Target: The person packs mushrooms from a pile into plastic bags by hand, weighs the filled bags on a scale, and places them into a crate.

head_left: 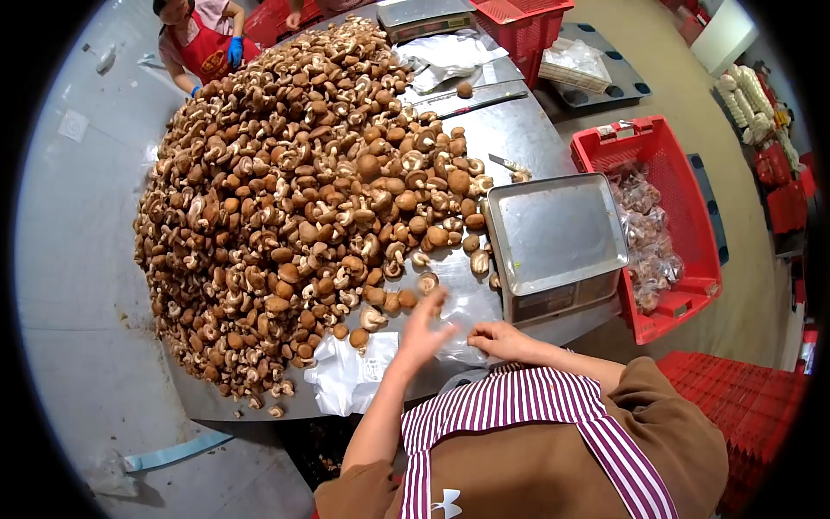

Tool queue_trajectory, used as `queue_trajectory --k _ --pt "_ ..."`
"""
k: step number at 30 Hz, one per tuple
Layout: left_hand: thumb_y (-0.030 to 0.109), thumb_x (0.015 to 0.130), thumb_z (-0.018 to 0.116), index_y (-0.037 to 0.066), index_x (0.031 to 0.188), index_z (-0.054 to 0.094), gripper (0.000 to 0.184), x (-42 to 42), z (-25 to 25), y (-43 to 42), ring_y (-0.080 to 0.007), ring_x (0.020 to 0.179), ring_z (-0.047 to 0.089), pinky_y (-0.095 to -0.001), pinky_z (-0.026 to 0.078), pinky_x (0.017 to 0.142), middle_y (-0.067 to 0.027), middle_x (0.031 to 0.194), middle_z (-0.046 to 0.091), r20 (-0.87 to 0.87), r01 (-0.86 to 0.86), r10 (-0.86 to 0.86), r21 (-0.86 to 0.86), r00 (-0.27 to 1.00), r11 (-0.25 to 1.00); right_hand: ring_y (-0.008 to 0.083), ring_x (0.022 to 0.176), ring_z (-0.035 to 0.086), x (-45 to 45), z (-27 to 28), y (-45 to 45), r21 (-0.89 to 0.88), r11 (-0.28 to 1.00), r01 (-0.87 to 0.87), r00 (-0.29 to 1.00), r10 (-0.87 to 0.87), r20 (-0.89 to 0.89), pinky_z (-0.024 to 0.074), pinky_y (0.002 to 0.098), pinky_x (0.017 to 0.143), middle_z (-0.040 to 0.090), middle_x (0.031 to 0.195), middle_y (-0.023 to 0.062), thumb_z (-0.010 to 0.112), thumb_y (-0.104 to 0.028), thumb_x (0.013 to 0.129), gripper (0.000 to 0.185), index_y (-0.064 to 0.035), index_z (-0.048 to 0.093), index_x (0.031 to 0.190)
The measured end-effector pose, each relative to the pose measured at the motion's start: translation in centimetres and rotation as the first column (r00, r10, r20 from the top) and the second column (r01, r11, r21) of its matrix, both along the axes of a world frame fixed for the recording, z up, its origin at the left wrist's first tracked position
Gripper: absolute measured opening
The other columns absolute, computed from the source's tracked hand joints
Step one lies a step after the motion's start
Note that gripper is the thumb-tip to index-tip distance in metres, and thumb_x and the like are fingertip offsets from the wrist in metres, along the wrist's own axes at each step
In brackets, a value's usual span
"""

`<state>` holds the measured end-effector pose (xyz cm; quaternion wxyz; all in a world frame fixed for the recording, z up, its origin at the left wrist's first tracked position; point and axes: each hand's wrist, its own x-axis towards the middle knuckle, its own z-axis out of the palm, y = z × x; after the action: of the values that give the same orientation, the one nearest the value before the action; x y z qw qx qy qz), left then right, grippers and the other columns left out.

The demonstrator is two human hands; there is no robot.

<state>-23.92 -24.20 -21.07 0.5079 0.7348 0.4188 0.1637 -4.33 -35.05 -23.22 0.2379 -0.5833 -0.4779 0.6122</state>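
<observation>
By the near tabletop edge, the right hand pinches a clear bag — seemingly steadying it — beside the spread-fingered left hand.

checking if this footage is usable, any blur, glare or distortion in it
Head view: fisheye distortion, black corners, the metal table looking bowed; also head view: left hand slightly blurred, probably by motion, and pale glare on the table's bare metal.

Bright light; fisheye-bowed edges; black corners
</observation>
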Motion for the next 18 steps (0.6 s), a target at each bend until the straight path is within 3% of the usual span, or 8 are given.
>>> queue_trajectory --k 2,4,6,8,10,12,16,18 --pt "0.013 0.084 0.070 0.007 0.136 0.052 0.055 -0.3 2.1 -1.6 -0.0274 0.105 0.064 -0.0407 0.053 0.083 -0.0131 0.123 0.064 -0.067 0.139 -0.132 0.100 0.989 0.985 0.0102 0.062 0.053 0.7 0.7 1.0 0.008 0.999 0.035 0.998 -0.034 -0.060 0.0446 0.0291 0.056 0.058 0.070 0.0005 0.060 -0.023 0.098 0.022 -0.0029 0.065 0.103" --pt "0.014 0.083 0.069 0.007 0.126 0.061 0.044 -1.2 2.0 -2.8 -0.0314 0.104 0.064 -0.0429 0.052 0.084 -0.0130 0.114 0.068 -0.155 0.275 -0.248 0.194 0.956 0.942 0.0120 0.066 0.056 1.8 3.2 2.7 -0.221 0.974 0.044 0.963 -0.100 -0.249 0.0476 0.0288 0.062 0.063 0.073 0.0028 0.063 -0.023 0.095 0.023 -0.0031 0.067 0.107" --pt "0.009 0.084 0.066 0.004 0.109 0.068 0.026 -2.7 0.3 -3.2 -0.0362 0.093 0.064 -0.0430 0.052 0.081 -0.0158 0.099 0.069 -0.140 -0.019 0.041 0.157 0.989 0.987 0.0143 0.067 0.055 2.8 6.1 3.7 -0.225 0.974 0.007 0.959 -0.070 -0.273 0.0476 0.0316 0.064 0.060 0.074 0.0030 0.066 -0.024 0.093 0.026 -0.0039 0.066 0.110" --pt "0.007 0.084 0.065 0.002 0.105 0.068 0.021 -4.1 -0.8 -3.5 -0.0331 0.088 0.065 -0.0409 0.052 0.079 -0.0154 0.096 0.069 -0.123 -0.163 0.194 0.224 0.973 0.961 0.0177 0.072 0.058 3.6 9.1 3.7 0.219 0.958 -0.185 0.982 0.188 0.006 0.0485 0.0344 0.068 0.061 0.080 0.0063 0.068 -0.025 0.092 0.033 -0.0037 0.063 0.116" --pt "0.006 0.085 0.064 0.001 0.100 0.068 0.017 -5.3 -1.0 -4.2 -0.0300 0.083 0.066 -0.0388 0.052 0.078 -0.0150 0.093 0.069 -0.095 -0.311 0.350 0.286 0.932 0.906 0.0238 0.082 0.064 4.2 10.6 4.0 0.106 0.942 -0.318 0.940 0.298 0.169 0.0507 0.0389 0.075 0.066 0.094 0.0125 0.067 -0.022 0.091 0.033 -0.0045 0.061 0.119" --pt "0.002 0.085 0.061 0.000 0.098 0.067 0.014 -6.3 -0.8 -4.9 -0.0199 0.081 0.064 -0.0329 0.051 0.075 -0.0114 0.089 0.068 -0.005 -0.654 0.655 -0.073 0.755 0.753 0.0297 0.087 0.067 5.0 8.3 3.4 0.223 0.940 -0.257 0.835 0.099 0.541 0.0519 0.0421 0.077 0.068 0.099 0.0163 0.067 -0.017 0.088 0.030 -0.0056 0.061 0.115" --pt "0.002 0.096 0.053 0.002 0.102 0.063 0.012 -7.7 -3.0 -8.0 -0.0035 0.067 0.046 -0.0201 0.037 0.058 0.0038 0.080 0.056 0.146 -0.743 0.774 -0.217 0.616 0.633 0.0325 0.084 0.067 5.6 7.4 3.3 0.516 0.857 -0.006 0.812 -0.297 0.503 0.0516 0.0446 0.075 0.068 0.099 0.0164 0.064 -0.006 0.083 0.019 -0.0023 0.063 0.102" --pt "0.004 0.096 0.055 0.003 0.104 0.062 0.011 -9.5 -6.5 -9.2 -0.0069 0.067 0.051 -0.0214 0.042 0.063 0.0016 0.083 0.059 0.247 -0.713 0.743 -0.211 0.623 0.668 0.0278 0.085 0.067 5.0 7.7 3.4 0.427 0.893 0.143 0.862 -0.325 0.389 0.0518 0.0438 0.076 0.069 0.096 0.0132 0.062 -0.006 0.087 0.011 -0.0043 0.064 0.098"
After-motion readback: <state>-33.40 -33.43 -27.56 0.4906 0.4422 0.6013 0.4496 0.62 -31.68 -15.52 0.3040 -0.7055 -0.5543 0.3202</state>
